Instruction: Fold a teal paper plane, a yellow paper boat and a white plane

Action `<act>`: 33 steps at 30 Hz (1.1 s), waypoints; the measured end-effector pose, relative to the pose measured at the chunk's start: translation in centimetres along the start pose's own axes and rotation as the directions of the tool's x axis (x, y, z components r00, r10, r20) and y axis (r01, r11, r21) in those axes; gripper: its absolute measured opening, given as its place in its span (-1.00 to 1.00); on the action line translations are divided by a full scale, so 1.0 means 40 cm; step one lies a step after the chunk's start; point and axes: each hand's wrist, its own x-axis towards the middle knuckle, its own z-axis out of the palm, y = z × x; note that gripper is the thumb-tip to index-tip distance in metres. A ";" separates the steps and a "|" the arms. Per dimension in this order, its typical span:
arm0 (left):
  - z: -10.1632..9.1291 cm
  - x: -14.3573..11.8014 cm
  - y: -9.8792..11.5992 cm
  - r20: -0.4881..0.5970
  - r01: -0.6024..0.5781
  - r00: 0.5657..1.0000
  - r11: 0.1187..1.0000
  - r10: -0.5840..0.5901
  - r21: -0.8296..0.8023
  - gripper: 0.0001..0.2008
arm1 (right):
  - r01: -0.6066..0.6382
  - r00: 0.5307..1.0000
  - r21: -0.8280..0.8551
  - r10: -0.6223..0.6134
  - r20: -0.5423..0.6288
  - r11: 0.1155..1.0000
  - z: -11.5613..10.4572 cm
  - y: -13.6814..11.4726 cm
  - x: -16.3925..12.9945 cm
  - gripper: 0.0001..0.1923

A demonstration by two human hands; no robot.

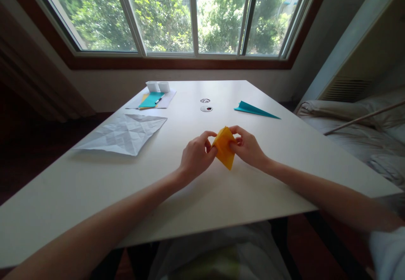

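Note:
A folded piece of yellow origami paper (225, 148), roughly diamond-shaped with a point facing down, is held up just above the white table (202, 204). My left hand (198, 152) pinches its left edge between thumb and fingers. On the other side, my right hand (248, 147) grips the right edge, its thumb pressed on the front face. The fingertips behind the paper are partly hidden. Beyond my hands lie two small round stickers or discs (206, 108) with dark markings.
A creased white sheet (123, 134) lies at the left. Behind it are teal paper (152, 99), yellow paper, a pen (160, 99) and two small white cups (163, 87). A folded teal paper plane (255, 109) rests at the right. A window (196, 18) stands past the table.

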 end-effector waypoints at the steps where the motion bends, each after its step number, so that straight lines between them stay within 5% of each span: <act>1: -0.001 0.002 -0.004 0.005 0.008 1.000 0.999 -0.008 -0.048 -0.74 | -0.024 1.000 0.055 0.024 0.010 0.998 -0.001 0.004 0.002 -0.79; 4: -0.004 0.015 -0.021 0.060 0.086 0.996 0.954 -0.072 -0.286 -0.79 | -0.129 0.991 0.228 0.119 0.056 0.965 -0.005 0.014 0.010 -0.83; 8: -0.017 0.038 -0.046 0.240 0.286 0.954 0.771 -0.177 -0.569 -0.76 | -0.261 0.965 0.417 0.218 0.147 0.871 -0.014 0.032 0.022 -0.81; 13: -0.052 0.054 -0.074 0.437 0.479 0.869 0.615 -0.232 -0.627 -0.76 | -0.319 0.935 0.508 0.181 0.304 0.800 -0.033 0.065 0.034 -0.74; 17: -0.076 0.058 -0.090 0.508 0.481 0.845 0.654 -0.169 -0.584 -0.70 | -0.238 0.929 0.417 0.081 0.361 0.877 -0.047 0.070 0.034 -0.69; 20: -0.075 0.056 -0.092 0.519 0.378 0.847 0.815 -0.113 -0.439 -0.65 | -0.114 0.928 0.236 0.019 0.372 0.965 -0.047 0.061 0.027 -0.66; 23: -0.065 0.046 -0.091 0.506 0.059 0.862 0.992 0.006 -0.112 -0.70 | 0.098 0.910 -0.002 -0.089 0.405 0.995 -0.041 0.059 0.018 -0.73; 27: -0.053 0.032 -0.089 0.482 -0.290 0.862 0.933 0.157 0.215 -0.79 | 0.377 0.831 -0.200 -0.235 0.504 0.904 -0.041 0.069 0.016 -0.82; 33: -0.028 0.028 -0.087 0.459 -0.340 0.867 0.905 0.195 0.257 -0.79 | 0.370 0.865 -0.392 -0.158 0.477 0.842 -0.043 0.067 0.019 -0.71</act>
